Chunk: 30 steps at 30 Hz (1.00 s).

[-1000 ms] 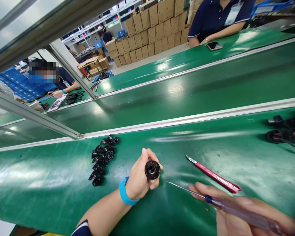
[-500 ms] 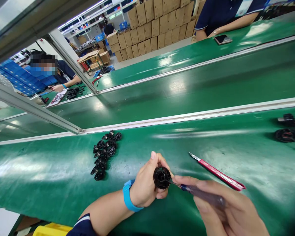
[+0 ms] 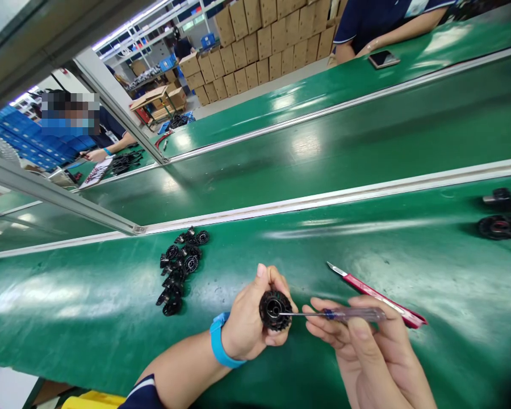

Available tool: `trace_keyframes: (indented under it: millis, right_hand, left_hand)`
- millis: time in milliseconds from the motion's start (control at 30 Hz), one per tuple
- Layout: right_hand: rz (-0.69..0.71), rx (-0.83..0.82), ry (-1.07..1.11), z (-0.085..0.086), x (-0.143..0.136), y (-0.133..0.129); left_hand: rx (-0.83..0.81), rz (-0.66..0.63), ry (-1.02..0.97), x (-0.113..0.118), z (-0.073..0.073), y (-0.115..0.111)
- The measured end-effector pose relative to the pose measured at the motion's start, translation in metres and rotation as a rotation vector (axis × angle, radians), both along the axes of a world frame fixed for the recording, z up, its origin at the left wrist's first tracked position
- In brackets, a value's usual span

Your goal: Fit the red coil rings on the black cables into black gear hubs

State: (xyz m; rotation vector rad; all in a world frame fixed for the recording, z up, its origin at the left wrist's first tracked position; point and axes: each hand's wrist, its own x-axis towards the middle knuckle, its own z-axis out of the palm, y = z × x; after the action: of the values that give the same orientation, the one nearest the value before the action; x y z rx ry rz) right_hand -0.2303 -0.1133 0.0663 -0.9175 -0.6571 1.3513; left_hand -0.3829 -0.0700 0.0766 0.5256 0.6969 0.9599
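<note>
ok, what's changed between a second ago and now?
The right hand brought the screwdriver left and swung it nearly level; its tip, then clear of the black part, now shows over that part's open face. Nothing taken up or let go. Unchanged: left hand gripping the part, red knife and pile of black parts on the bench.

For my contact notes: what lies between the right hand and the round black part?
The screwdriver's metal shaft spans the gap from the right hand to the round black part, with green tabletop behind it, in the head view.
</note>
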Motion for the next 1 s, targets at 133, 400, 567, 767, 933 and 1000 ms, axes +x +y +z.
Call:
trace_keyframes:
  millis: [133, 400, 567, 767, 933, 1000]
  right_hand:
    - [-0.019, -0.134, 0.069, -0.006, -0.003, 0.000]
    - [0.005, -0.397, 0.263, -0.020, -0.001, 0.009]
    - [0.014, -0.520, 0.351, -0.025, -0.003, 0.020]
    - [0.023, -0.594, 0.399, -0.031, -0.006, 0.032]
    - [-0.050, -0.545, 0.358, -0.036, 0.000, 0.039]
    - [-0.102, -0.492, 0.318, -0.036, 0.004, 0.041]
  left_hand:
    - [-0.036, 0.017, 0.026, 0.001, 0.002, 0.000]
    - [-0.078, 0.044, 0.092, 0.007, 0.000, 0.001]
    - [-0.072, 0.088, 0.150, 0.006, -0.003, 0.005]
    - [-0.026, 0.161, 0.272, 0.006, -0.005, 0.010]
    - [0.419, 0.199, 0.883, -0.004, -0.013, 0.017]
    - [0.639, 0.230, 1.100, -0.015, -0.018, 0.026]
